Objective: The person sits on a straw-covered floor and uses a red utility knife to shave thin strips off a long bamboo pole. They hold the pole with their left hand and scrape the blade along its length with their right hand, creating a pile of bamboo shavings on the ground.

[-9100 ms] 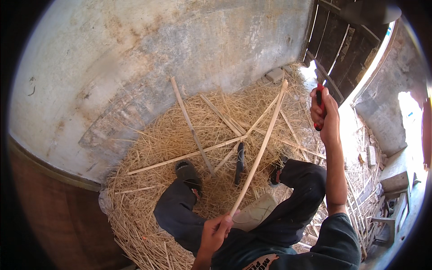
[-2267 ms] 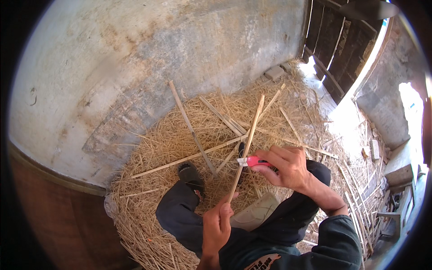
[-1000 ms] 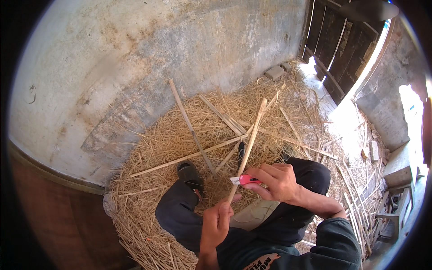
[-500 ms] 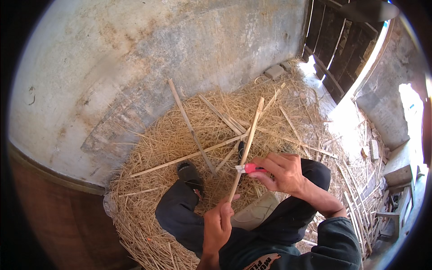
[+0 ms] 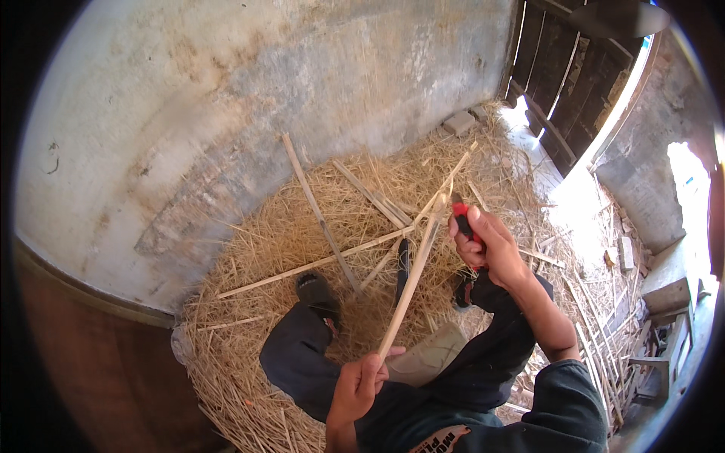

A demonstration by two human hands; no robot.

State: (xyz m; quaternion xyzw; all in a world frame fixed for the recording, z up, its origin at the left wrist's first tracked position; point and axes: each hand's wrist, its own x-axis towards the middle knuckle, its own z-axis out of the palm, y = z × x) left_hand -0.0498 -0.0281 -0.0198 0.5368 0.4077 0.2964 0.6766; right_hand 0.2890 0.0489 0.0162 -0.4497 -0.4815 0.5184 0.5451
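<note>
Pinching a pale strip (image 5: 408, 291) by its lower end, your left hand (image 5: 361, 385) sits at bottom centre of the head view; your right hand (image 5: 487, 245), right of centre, wraps a red-and-black cutter (image 5: 462, 217) near the strip's upper end, above straw (image 5: 272, 235).

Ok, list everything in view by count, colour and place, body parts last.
Held stick: one, pale, centre
Knife: one, red and black, by the held stick's top
Straw: one spread, golden, middle
Loose sticks: several, tan, on the straw
Slim object: one, black, kind unclear, left of held stick
Flat piece: one, beige, lower centre
Walls: two, grey, back and right
Blocks: at least three, grey, far edge and right
Door: one, dark brown, upper right
Panel: one, brown, lower left
Shoes: two, dark, lower middle
Legs: two, dark trousers, lower centre
Left hand: one, bare, at held stick's near end
Right hand: one, bare, around the knife
</note>
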